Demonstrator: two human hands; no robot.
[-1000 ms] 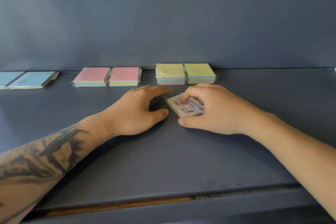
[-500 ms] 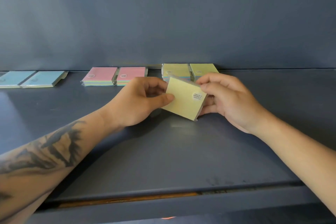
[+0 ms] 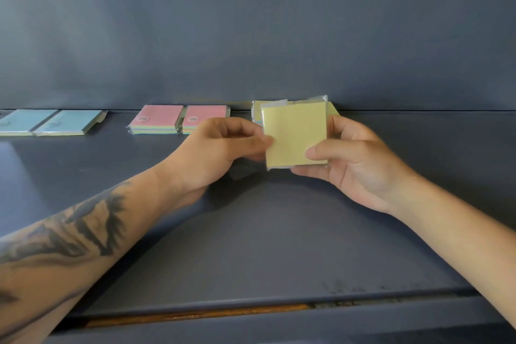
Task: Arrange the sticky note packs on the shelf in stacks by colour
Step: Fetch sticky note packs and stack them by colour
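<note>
A yellow sticky note pack (image 3: 295, 135) is held above the grey shelf (image 3: 279, 246), pinched on both sides: left hand (image 3: 220, 152) on its left edge, right hand (image 3: 353, 160) on its right edge, thumb on the face. Yellow packs (image 3: 258, 113) are partly hidden behind it at the back wall. Pink packs (image 3: 178, 120) sit left of those, blue packs (image 3: 47, 121) far left.

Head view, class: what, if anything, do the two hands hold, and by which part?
Both hold one yellow sticky note pack above the shelf: left hand pinches its left edge, right hand grips its lower right corner.
</note>
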